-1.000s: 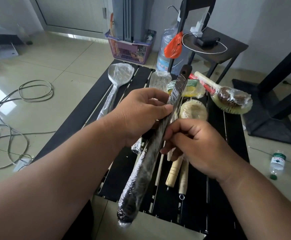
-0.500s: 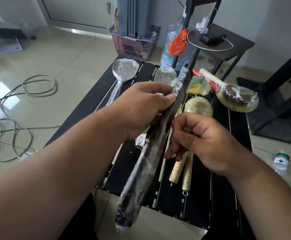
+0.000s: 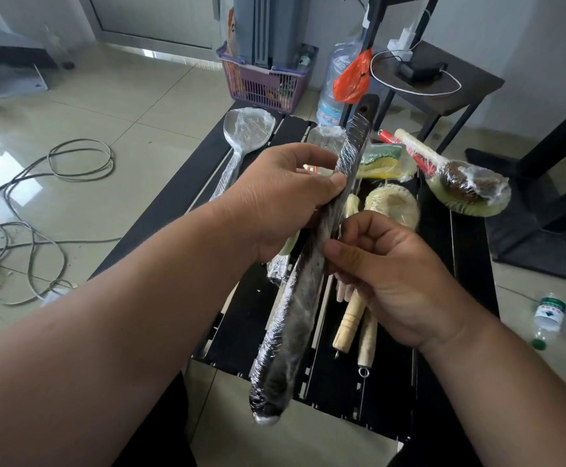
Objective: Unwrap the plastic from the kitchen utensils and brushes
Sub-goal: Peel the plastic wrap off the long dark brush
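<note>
A long dark brush (image 3: 295,318) wrapped in clear plastic slants above the black slatted table (image 3: 450,335), its bare handle end pointing away. My left hand (image 3: 285,200) grips its upper part, thumb across the wrap. My right hand (image 3: 389,274) pinches the plastic at the brush's middle from the right. On the table lie a wrapped spatula (image 3: 244,133), wrapped sponges (image 3: 382,160), a round wrapped pad (image 3: 392,203), a wrapped round brush with pale handle (image 3: 467,190) and bare wooden-handled brushes (image 3: 352,318).
Beyond the table stand a purple basket (image 3: 261,82), a large water bottle (image 3: 335,85) with an orange bag (image 3: 352,75), and a dark side table (image 3: 443,79) with a charger. Cables (image 3: 32,210) trail over the tiled floor at left. A small bottle (image 3: 547,315) lies at right.
The view has shifted slightly closer. My right hand's fingers have moved along the wrap at the brush's middle; my left hand keeps its grip.
</note>
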